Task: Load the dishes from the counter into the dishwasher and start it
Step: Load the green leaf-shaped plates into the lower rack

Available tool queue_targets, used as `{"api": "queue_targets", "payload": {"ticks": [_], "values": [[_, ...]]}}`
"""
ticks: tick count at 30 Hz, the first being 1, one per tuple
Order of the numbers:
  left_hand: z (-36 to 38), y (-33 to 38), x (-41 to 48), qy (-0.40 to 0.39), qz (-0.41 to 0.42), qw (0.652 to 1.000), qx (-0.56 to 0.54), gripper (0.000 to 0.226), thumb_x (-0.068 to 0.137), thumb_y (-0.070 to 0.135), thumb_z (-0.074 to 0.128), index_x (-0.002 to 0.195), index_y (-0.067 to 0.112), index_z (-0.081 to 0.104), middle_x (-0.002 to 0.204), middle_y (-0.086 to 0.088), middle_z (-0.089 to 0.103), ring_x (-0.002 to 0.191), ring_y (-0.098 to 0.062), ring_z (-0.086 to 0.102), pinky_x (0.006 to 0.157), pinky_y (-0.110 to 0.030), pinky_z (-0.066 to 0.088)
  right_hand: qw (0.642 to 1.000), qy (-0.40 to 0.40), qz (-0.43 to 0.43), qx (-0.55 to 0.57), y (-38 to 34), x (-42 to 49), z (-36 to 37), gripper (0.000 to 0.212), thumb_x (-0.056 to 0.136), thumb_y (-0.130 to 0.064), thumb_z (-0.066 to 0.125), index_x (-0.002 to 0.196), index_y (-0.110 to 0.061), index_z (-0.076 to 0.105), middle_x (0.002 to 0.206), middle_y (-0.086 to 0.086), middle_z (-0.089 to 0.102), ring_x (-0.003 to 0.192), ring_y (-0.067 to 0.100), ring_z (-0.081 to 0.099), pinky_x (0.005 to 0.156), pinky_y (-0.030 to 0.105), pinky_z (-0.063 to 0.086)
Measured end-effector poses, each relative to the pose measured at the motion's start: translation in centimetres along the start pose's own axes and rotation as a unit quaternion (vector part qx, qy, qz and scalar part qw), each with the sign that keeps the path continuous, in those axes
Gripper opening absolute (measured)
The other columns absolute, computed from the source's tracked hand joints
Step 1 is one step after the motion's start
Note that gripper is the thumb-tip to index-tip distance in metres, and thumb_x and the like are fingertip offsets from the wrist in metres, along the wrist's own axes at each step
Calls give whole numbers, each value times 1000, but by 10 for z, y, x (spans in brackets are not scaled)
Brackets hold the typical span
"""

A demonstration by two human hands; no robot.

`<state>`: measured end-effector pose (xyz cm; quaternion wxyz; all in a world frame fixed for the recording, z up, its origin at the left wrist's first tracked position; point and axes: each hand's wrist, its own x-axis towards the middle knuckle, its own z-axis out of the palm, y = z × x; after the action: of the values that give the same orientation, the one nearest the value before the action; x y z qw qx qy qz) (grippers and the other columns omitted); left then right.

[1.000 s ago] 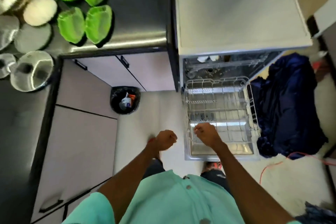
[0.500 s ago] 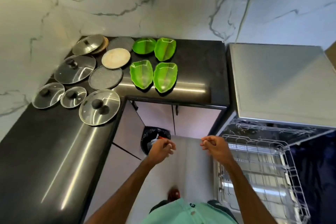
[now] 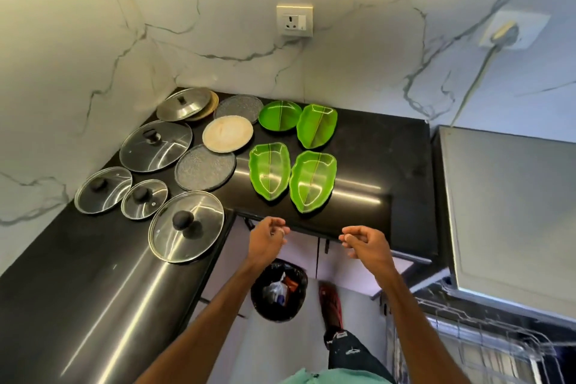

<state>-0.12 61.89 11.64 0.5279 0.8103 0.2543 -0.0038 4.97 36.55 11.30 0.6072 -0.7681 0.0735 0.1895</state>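
Left hand (image 3: 268, 240) and right hand (image 3: 364, 243): both held up just off the front edge of the black worktop (image 3: 374, 159). Fingers are loosely curled with nothing in them, and neither hand touches anything.

Nearest, along the front edge: front-left green dish (image 3: 269, 174) and front-right green dish (image 3: 313, 179), leaf-shaped, side by side. Behind them, toward the wall edge: back-left green dish (image 3: 280, 115) and back-right green dish (image 3: 317, 125).

Left of the green ones: grey plate (image 3: 205, 167), cream plate (image 3: 227, 133), second grey plate (image 3: 238, 106).

Toward the back-left corner: steel lid (image 3: 184, 104) and large glass lid (image 3: 156, 146). Along the left arm of the worktop: front glass lid (image 3: 186, 226) by the inner corner, then small glass lid (image 3: 144, 198) and wall-side glass lid (image 3: 103, 189).

Dishwasher (image 3: 511, 212) stands past the worktop's right edge, with its wire rack (image 3: 467, 349) out. Bin (image 3: 279, 290) is on the floor below the hands.
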Motion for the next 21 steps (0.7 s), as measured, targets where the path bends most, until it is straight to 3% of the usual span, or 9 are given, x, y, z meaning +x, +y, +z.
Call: {"api": "queue_targets", "payload": {"ticks": [4, 10, 12, 14, 18, 21], "values": [[-2, 19, 65, 114, -17, 992, 46, 26, 88, 6, 61, 114, 8, 60, 107, -4, 68, 95, -21, 64, 85, -26, 46, 998, 33, 53, 8, -19, 76, 7, 27, 85, -10, 75, 111, -8, 71, 93, 9, 76, 87, 23, 74, 70, 34, 62], [4, 24, 154, 178, -115, 974, 80, 52, 83, 12, 65, 128, -6, 46, 128, -24, 53, 119, -39, 52, 100, -44, 44, 989, 49, 109, -86, -40, 165, 37, 61, 73, -25, 88, 124, -5, 63, 91, 2, 70, 70, 17, 67, 78, 45, 62], [6, 22, 176, 180, -178, 966, 61, 60, 84, 17, 70, 130, -8, 41, 132, -27, 52, 123, -42, 52, 101, -45, 44, 985, 40, 116, -126, -44, 181, 46, 55, 73, -28, 89, 116, -3, 65, 89, 6, 65, 72, 20, 66, 76, 46, 62], [8, 19, 191, 178, -231, 956, 25, 66, 82, 21, 75, 130, -7, 40, 133, -28, 54, 123, -43, 55, 99, -45, 49, 982, 29, 128, -134, -47, 195, 54, 39, 74, -27, 88, 94, -2, 66, 86, 10, 68, 71, 23, 69, 68, 46, 63], [1, 4, 210, 183, -272, 945, -4, 71, 76, 23, 82, 129, -7, 46, 128, -26, 60, 117, -41, 61, 95, -43, 54, 977, 27, 175, -121, -47, 222, 62, 30, 72, -14, 88, 95, -3, 74, 92, 16, 74, 68, 24, 73, 48, 40, 60], [-6, -9, 219, 150, -309, 938, -49, 41, 79, 21, 78, 110, -4, 68, 98, -20, 70, 79, -31, 70, 77, -40, 61, 977, -6, 193, -94, -40, 233, 59, 9, 80, -5, 75, 87, -7, 71, 95, 19, 74, 69, 23, 70, 50, 33, 58]]}}
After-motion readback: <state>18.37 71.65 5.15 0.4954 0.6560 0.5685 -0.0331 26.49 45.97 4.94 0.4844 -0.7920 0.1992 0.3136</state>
